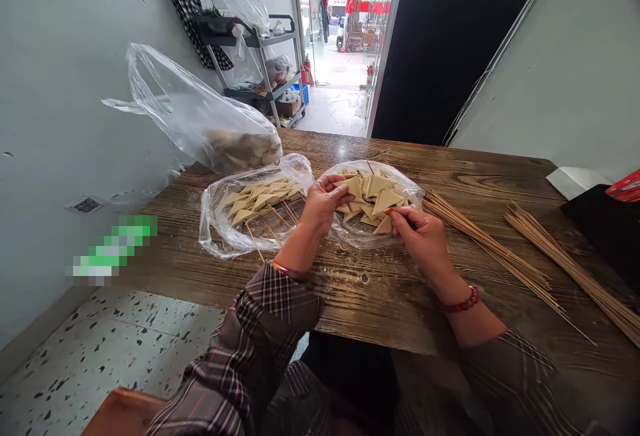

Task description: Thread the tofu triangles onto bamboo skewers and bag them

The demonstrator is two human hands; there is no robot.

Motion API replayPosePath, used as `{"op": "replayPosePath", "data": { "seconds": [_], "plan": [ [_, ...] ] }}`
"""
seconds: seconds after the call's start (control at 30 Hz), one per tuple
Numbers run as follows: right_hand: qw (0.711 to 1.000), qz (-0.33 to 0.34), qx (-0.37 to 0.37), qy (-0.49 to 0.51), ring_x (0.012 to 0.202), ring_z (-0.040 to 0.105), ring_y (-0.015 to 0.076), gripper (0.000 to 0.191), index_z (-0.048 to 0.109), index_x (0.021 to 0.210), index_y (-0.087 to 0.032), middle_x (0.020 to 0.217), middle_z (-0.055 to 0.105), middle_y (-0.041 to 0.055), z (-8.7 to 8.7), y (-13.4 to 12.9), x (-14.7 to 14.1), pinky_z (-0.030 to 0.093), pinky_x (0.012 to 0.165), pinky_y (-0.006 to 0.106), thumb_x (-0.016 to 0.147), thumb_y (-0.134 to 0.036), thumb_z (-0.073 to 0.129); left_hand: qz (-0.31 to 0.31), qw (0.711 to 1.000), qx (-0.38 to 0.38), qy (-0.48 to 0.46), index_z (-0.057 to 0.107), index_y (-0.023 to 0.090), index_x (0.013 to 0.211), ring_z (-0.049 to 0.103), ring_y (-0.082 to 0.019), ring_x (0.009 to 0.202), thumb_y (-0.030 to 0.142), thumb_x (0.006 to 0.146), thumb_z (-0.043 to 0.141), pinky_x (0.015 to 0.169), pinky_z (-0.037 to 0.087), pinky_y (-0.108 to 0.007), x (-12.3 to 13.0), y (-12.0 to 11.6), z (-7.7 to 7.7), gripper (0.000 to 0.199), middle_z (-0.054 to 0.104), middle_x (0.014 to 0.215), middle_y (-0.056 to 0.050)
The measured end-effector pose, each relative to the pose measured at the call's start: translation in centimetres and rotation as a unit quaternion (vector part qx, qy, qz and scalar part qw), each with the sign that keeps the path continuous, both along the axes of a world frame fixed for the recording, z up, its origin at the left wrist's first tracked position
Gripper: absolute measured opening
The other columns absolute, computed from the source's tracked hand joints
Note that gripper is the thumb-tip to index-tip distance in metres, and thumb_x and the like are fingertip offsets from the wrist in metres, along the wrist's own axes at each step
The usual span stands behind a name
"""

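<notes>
My left hand [325,199] pinches a flat, pale yellow tofu triangle [353,187] above a heap of similar tofu triangles [371,211], which lies on a clear plastic bag [350,237]. Over the heap's right side, my right hand [417,226] is closed in a pinch. Its fingertips meet near the edge of a triangle; what they hold is too small to make out. Left of my left hand, skewered tofu triangles [260,197] rest on a second plastic bag [213,246], their thin sticks pointing towards me.
Two bundles of bamboo skewers, a nearer-in bundle [493,249] and an outer bundle [565,256], lie on the wooden table [350,296] at right. A knotless, upright plastic bag [235,133] with brownish contents stands back left. A shelf cart [260,43] is beyond, beside the doorway.
</notes>
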State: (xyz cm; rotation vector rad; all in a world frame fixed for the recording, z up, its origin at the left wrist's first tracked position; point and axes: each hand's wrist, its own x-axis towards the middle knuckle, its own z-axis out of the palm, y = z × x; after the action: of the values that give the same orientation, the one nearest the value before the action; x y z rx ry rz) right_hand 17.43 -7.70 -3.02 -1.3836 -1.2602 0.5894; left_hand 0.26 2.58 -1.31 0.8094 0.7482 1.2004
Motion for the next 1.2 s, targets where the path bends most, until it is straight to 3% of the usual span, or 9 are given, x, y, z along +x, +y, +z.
{"op": "replayPosePath", "data": {
  "seconds": [0.2,0.4,0.5,0.63,0.8,0.93,1.2],
  "plan": [
    [0.999,0.021,0.011,-0.025,0.049,0.053,0.0118,0.029,0.077,0.085,-0.018,0.056,0.063,-0.0003,0.0,-0.1,-0.1,0.043,0.050,0.026,0.083,-0.044,0.065,0.003,0.999,-0.017,-0.049,0.051,0.013,0.073,0.068,-0.012,0.066,0.001,0.072,0.071,0.072,0.060,-0.028,0.0,0.2,-0.3,0.024,0.063,0.069,0.001],
    [0.991,0.081,0.027,-0.104,0.071,0.069,0.0184,0.020,0.077,0.087,-0.021,0.081,0.077,0.0039,-0.4,-0.2,-0.2,0.055,0.068,0.031,0.085,-0.034,0.063,0.017,0.994,-0.042,-0.096,0.060,0.010,0.088,0.070,-0.011,0.073,-0.003,0.075,0.067,0.076,0.057,-0.023,-0.2,0.5,0.0,0.020,0.070,0.081,-0.004],
    [0.988,0.081,0.036,-0.124,0.078,0.072,0.0203,0.020,0.078,0.089,-0.021,0.088,0.079,0.0049,-0.7,0.0,-0.1,0.056,0.073,0.033,0.085,-0.033,0.062,0.011,0.993,-0.047,-0.111,0.062,0.010,0.086,0.071,-0.012,0.074,-0.003,0.075,0.066,0.081,0.057,-0.025,-0.2,0.4,0.1,0.018,0.071,0.083,-0.005],
    [0.988,0.061,0.033,-0.137,0.073,0.071,0.0201,0.020,0.078,0.087,-0.022,0.082,0.078,0.0033,-0.7,0.1,0.0,0.057,0.070,0.033,0.085,-0.033,0.061,-0.006,0.992,-0.056,-0.113,0.058,0.011,0.078,0.071,-0.012,0.076,-0.003,0.077,0.063,0.086,0.057,-0.028,-0.3,0.2,0.2,0.015,0.070,0.079,-0.005],
    [0.988,0.057,0.025,-0.139,0.069,0.070,0.0189,0.021,0.077,0.089,-0.021,0.076,0.076,0.0023,-0.7,-0.1,0.1,0.056,0.068,0.032,0.086,-0.034,0.061,-0.045,0.991,-0.072,-0.104,0.059,0.011,0.084,0.071,-0.014,0.073,-0.002,0.080,0.061,0.080,0.058,-0.029,-0.3,0.0,0.2,0.014,0.070,0.076,-0.005],
    [0.988,0.051,0.038,-0.143,0.077,0.072,0.0202,0.021,0.077,0.090,-0.021,0.085,0.078,0.0035,-0.9,0.0,0.1,0.057,0.072,0.033,0.087,-0.034,0.061,-0.068,0.990,-0.075,-0.093,0.063,0.010,0.092,0.071,-0.014,0.070,-0.002,0.079,0.061,0.075,0.057,-0.027,-0.2,-0.2,0.3,0.018,0.072,0.078,-0.005],
    [0.984,0.036,0.054,-0.167,0.083,0.074,0.0221,0.020,0.078,0.090,-0.022,0.092,0.079,0.0042,-1.1,0.0,0.2,0.058,0.078,0.035,0.087,-0.033,0.062,-0.121,0.987,-0.091,-0.051,0.060,0.011,0.079,0.067,-0.012,0.060,0.003,0.081,0.065,0.066,0.055,-0.026,0.2,-0.6,0.2,0.010,0.069,0.070,-0.004]
  ]
}}
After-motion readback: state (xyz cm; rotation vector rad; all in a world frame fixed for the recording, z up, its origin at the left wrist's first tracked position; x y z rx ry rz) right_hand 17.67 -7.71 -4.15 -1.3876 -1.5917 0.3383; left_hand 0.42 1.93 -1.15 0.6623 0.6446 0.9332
